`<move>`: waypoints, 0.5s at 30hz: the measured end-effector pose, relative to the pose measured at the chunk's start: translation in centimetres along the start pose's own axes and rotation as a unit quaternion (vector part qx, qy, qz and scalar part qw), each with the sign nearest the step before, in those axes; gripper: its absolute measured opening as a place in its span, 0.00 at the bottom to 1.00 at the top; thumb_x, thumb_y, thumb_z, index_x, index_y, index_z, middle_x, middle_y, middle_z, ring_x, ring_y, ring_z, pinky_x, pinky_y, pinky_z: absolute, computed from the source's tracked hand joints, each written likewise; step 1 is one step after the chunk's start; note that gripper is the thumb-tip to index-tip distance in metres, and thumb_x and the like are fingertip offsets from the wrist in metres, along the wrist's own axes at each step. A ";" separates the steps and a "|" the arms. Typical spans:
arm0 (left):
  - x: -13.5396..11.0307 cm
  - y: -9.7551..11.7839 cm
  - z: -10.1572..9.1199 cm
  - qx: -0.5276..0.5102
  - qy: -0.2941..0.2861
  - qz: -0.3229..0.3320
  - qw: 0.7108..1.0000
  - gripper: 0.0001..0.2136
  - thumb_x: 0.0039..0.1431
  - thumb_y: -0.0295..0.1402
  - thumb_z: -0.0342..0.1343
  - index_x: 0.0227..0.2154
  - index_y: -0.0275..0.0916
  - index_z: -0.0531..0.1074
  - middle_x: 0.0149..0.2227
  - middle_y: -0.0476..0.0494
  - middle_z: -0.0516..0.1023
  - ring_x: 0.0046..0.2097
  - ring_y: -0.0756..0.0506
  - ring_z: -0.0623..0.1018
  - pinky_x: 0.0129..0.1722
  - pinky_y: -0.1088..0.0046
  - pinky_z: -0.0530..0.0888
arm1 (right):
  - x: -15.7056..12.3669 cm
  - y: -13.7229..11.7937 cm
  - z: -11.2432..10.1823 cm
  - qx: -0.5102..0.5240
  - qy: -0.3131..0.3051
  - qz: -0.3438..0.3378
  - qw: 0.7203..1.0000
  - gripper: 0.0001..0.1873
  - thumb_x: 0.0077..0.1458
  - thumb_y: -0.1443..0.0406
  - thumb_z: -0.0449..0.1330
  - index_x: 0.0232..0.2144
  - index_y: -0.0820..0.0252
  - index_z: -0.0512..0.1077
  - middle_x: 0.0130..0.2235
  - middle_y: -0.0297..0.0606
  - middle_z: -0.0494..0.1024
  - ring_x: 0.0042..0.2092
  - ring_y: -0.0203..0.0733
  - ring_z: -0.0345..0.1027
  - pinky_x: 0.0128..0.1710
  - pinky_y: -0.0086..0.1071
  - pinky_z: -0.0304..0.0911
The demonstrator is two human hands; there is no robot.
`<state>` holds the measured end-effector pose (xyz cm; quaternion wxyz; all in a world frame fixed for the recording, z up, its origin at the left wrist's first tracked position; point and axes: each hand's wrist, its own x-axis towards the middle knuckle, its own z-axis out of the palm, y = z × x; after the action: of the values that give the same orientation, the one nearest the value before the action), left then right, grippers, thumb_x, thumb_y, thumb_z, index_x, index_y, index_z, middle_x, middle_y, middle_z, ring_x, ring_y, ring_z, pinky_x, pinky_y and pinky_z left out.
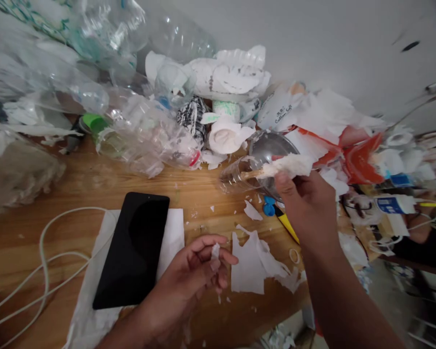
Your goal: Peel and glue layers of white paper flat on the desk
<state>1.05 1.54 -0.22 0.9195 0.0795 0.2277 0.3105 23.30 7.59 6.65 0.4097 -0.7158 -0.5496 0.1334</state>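
Note:
My right hand (305,201) grips a tan stick (252,174) covered along much of its length with crumpled white paper (288,166). The stick's bare end points left, over a clear plastic bottle piece (236,175) lying on its side. Between the thumb and fingers of my left hand (199,266) is a small white paper scrap (215,251). Torn white paper sheets (250,266) lie on the wooden table (203,198) just right of that hand. Smaller torn bits are scattered around them.
A black tablet (134,247) and a white cable (45,247) lie left. Crumpled clear bottles (148,126) and paper-wrapped pieces (228,77) crowd the back. Near my right wrist are a yellow-black cutter (286,224), blue caps (269,206) and orange plastic (363,157).

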 end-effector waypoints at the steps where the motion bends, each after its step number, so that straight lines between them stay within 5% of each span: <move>1: 0.0 -0.1 0.0 -0.002 0.002 0.000 1.000 0.11 0.61 0.32 0.65 0.46 0.42 0.79 0.41 0.43 0.83 0.32 0.54 0.77 0.32 0.80 0.72 | 0.1 -0.3 0.4 -0.005 0.009 -0.006 1.000 0.18 0.58 0.50 0.65 0.45 0.53 0.78 0.39 0.35 0.81 0.39 0.41 0.74 0.43 0.37 0.67; 10: -0.1 -0.6 -0.1 -0.023 0.040 -0.012 0.999 0.20 0.57 0.32 0.68 0.54 0.46 0.76 0.55 0.37 0.80 0.49 0.45 0.82 0.45 0.72 0.75 | 0.9 -3.1 1.5 -0.050 0.070 0.004 0.996 0.16 0.57 0.51 0.67 0.33 0.59 0.81 0.30 0.35 0.81 0.31 0.38 0.71 0.33 0.34 0.66; 15: -0.2 -0.2 -0.1 -0.054 0.046 -0.024 0.997 0.20 0.60 0.30 0.65 0.55 0.46 0.74 0.61 0.38 0.75 0.59 0.40 0.77 0.59 0.63 0.72 | -0.4 -4.7 -0.2 -0.031 0.222 -0.042 0.974 0.12 0.55 0.57 0.69 0.36 0.60 0.83 0.34 0.41 0.83 0.32 0.42 0.74 0.33 0.38 0.69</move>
<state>0.96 1.21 -0.30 0.9179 0.0098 0.2548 0.3039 20.04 7.43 10.12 0.5045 -0.7160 -0.4785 -0.0628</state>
